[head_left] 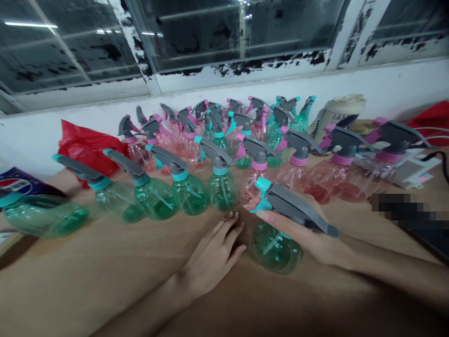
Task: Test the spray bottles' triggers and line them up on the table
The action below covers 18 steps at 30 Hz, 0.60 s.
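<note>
My right hand [312,236] is wrapped round the neck of a green spray bottle [275,250], which has a grey and turquoise trigger head. This bottle stands nearest to me, slightly tilted. To its left, my left hand [219,255] lies flat on the wooden table [115,271], fingers stretched out and nothing in it. Just beyond my left fingertips stands another green spray bottle [223,189]. More green bottles with turquoise collars line the front row to the left. On the right, the row continues with pink spray bottles [328,175] with pink collars.
Several more pink and green bottles crowd behind, near the white wall [31,135]. A red plastic bag [87,150] and a dark blue Pepsi package [28,182] lie left. At right are a paper coffee cup [338,117], a white device [414,168] and a dark pixelated object [417,229].
</note>
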Each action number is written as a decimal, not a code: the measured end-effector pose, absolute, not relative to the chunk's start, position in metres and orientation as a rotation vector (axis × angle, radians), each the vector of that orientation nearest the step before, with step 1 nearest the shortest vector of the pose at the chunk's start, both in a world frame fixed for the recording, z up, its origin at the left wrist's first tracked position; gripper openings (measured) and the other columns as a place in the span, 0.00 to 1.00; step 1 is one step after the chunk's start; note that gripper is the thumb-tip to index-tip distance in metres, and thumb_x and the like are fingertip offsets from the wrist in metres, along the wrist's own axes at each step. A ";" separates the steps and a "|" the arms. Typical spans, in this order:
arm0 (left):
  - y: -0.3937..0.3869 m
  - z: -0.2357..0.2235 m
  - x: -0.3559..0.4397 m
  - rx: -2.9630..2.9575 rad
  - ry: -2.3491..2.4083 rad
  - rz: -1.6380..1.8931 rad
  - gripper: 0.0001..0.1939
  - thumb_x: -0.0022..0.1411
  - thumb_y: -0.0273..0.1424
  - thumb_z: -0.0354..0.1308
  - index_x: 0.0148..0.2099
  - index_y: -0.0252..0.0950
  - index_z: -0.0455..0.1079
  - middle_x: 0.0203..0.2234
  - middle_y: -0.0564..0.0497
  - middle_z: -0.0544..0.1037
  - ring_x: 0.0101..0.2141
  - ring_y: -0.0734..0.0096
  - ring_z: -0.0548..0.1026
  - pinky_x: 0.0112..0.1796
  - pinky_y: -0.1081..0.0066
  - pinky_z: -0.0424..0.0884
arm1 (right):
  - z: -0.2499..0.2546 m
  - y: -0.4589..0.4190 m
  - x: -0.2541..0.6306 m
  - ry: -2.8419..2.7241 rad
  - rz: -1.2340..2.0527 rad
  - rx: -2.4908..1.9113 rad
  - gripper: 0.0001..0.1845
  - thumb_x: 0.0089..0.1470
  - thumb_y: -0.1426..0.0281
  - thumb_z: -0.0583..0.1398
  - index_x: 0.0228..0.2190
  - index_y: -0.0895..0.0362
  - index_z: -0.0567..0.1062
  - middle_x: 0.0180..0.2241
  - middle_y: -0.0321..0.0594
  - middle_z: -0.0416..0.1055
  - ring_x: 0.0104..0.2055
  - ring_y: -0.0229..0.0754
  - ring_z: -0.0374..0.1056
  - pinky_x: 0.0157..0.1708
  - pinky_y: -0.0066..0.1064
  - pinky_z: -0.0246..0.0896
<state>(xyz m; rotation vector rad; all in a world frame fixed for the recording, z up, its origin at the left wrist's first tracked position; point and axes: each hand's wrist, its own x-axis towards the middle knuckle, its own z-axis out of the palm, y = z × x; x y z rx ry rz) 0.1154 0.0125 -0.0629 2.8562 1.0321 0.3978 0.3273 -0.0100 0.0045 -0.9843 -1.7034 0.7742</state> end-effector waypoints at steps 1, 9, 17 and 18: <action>0.012 -0.063 0.115 2.852 1.031 0.403 0.21 0.70 0.36 0.47 0.60 0.33 0.58 0.59 0.42 0.63 0.59 0.56 0.61 0.56 0.55 0.63 | 0.005 -0.010 0.327 -1.708 0.760 -0.989 0.07 0.57 0.63 0.59 0.36 0.51 0.75 0.32 0.34 0.73 0.36 0.39 0.71 0.35 0.29 0.66; 0.012 -0.066 0.114 2.858 1.036 0.388 0.21 0.69 0.36 0.48 0.61 0.32 0.58 0.59 0.42 0.63 0.59 0.56 0.60 0.57 0.56 0.62 | 0.007 -0.009 0.330 -1.753 0.724 -1.031 0.11 0.58 0.60 0.57 0.31 0.53 0.74 0.30 0.35 0.73 0.29 0.37 0.69 0.29 0.29 0.63; 0.012 -0.065 0.115 2.860 1.046 0.358 0.21 0.69 0.36 0.47 0.61 0.33 0.58 0.59 0.42 0.63 0.59 0.56 0.60 0.57 0.55 0.62 | 0.007 -0.009 0.330 -1.755 0.713 -1.066 0.11 0.57 0.61 0.57 0.27 0.53 0.69 0.23 0.32 0.64 0.25 0.36 0.61 0.25 0.29 0.60; 0.012 -0.065 0.115 2.859 1.044 0.359 0.21 0.70 0.36 0.47 0.61 0.33 0.58 0.59 0.42 0.62 0.59 0.56 0.60 0.57 0.56 0.62 | 0.006 -0.009 0.329 -1.754 0.705 -1.069 0.12 0.57 0.61 0.57 0.25 0.53 0.68 0.23 0.32 0.63 0.25 0.36 0.60 0.25 0.29 0.59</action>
